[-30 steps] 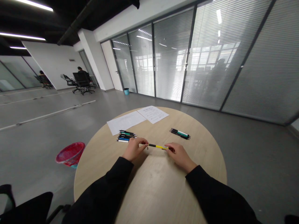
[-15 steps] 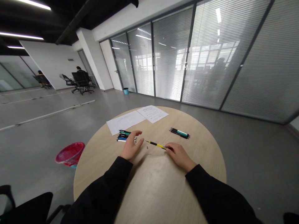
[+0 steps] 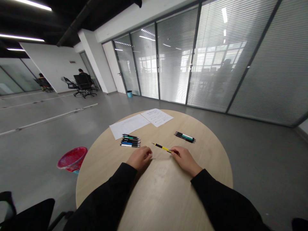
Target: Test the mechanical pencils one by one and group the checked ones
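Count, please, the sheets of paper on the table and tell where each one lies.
2. The left sheet lies just beyond the left pen group; the right sheet lies beside it, near the table's far edge. More could be hidden underneath.

Office, open-plan by the look of it. Long run of glass partitions [image 3: 178, 64] with slatted blinds [image 3: 214, 64]. Wheeled desk chairs [image 3: 83, 82] at back left, a person [image 3: 81, 72] seated among them. Strip lights [image 3: 33, 4] under dark ceiling [image 3: 64, 11], plain grey floor [image 3: 43, 136], white door [image 3: 114, 67], small blue bin [image 3: 130, 94]. Near side: round wood-toned table [image 3: 166, 195], printed sheets [image 3: 157, 117] and pens [image 3: 130, 141] laid out on it
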A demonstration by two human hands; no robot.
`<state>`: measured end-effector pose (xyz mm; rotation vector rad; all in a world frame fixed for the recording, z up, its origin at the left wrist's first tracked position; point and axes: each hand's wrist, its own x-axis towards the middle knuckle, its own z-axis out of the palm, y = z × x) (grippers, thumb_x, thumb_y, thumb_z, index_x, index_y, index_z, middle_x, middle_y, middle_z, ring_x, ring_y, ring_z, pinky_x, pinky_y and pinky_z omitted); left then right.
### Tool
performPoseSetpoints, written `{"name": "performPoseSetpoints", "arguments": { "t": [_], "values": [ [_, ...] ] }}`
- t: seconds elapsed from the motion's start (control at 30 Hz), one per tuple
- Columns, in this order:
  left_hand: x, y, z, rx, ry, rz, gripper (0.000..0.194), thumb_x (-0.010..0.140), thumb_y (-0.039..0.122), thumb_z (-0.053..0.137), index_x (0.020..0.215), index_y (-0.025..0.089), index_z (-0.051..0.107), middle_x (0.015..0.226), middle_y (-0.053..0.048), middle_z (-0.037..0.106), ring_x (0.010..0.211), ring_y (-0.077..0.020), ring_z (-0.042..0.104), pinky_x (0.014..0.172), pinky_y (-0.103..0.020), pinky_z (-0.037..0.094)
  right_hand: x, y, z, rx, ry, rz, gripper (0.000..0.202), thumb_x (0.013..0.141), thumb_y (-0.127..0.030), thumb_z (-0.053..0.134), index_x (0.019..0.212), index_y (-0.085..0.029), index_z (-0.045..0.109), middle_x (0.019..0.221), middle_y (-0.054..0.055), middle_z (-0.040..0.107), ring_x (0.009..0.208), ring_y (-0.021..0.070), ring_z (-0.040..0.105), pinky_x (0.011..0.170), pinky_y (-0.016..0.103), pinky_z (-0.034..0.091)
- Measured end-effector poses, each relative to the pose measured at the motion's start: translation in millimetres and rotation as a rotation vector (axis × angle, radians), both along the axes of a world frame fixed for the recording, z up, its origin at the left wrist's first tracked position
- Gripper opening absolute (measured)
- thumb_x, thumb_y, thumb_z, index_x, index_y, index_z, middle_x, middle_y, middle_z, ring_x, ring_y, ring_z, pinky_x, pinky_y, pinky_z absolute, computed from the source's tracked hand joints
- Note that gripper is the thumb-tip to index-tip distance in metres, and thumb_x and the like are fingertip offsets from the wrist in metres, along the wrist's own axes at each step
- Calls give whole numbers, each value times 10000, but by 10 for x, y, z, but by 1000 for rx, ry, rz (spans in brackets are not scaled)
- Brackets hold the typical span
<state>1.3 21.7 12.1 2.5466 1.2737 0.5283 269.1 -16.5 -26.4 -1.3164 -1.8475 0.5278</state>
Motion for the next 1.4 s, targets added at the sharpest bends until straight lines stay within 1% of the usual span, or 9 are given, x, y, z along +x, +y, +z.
{"name": "performPoseSetpoints", "arguments": {
  "t": [0.2,0.47,0.63,0.77,0.9,1.03,1.13,1.23,1.4],
  "values": [
    [27,-5,-49,45,130,-35,73,843,221,582,861,208,651,892,-58,658,779,-192,622,676,-280,433,-4,-10,12,2,7,-5,196,867,-203,558,945,-206,737,913,61,733,833,213,641,770,317,471],
    [102,-57,27,95,231,-101,202,900,188,498,770,208,650,813,-64,656,766,-199,621,657,-279,408,-16,-21,33,-9,4,2,183,871,-202,560,943,-199,729,908,54,727,823,205,637,765,307,457],
    [102,-62,15,92,228,-123,218,906,180,488,744,202,632,803,-60,642,753,-188,609,656,-275,407,-10,-13,18,-14,2,8,180,878,-200,558,947,-198,724,907,52,723,817,199,629,762,302,451],
    [82,-45,-9,50,186,-133,234,926,194,466,772,193,643,825,-64,642,772,-180,605,688,-267,426,-2,-3,-3,-17,-6,1,178,875,-197,565,952,-194,725,913,58,721,816,197,624,758,298,445],
    [79,-40,-2,27,202,-131,259,941,219,450,800,178,663,840,-76,645,784,-180,606,702,-269,432,-1,2,-12,-19,-14,8,165,872,-191,574,944,-188,722,910,59,721,827,198,621,758,294,439],
    [83,-53,15,5,220,-145,202,920,239,500,826,184,670,875,-76,655,821,-191,613,718,-271,433,1,1,-12,-15,-14,8,155,877,-194,577,934,-192,721,884,50,714,793,190,613,739,289,437],
    [88,-59,13,1,226,-145,184,908,212,506,797,191,651,880,-71,648,836,-191,608,726,-268,429,4,-1,-10,-11,-6,11,161,875,-189,580,946,-194,725,881,47,712,782,186,610,733,288,437],
    [96,-57,-7,9,230,-131,181,899,190,497,766,193,620,859,-64,636,814,-189,597,707,-269,417,6,2,-15,-12,-11,13,169,875,-186,579,959,-194,726,879,46,712,781,186,610,732,287,438],
    [85,-41,-57,18,214,-109,168,899,192,479,791,192,607,831,-65,627,779,-202,586,688,-290,407,8,4,-17,-15,-19,10,166,873,-188,583,955,-196,727,886,49,715,787,189,615,739,288,440]
  ]
}}
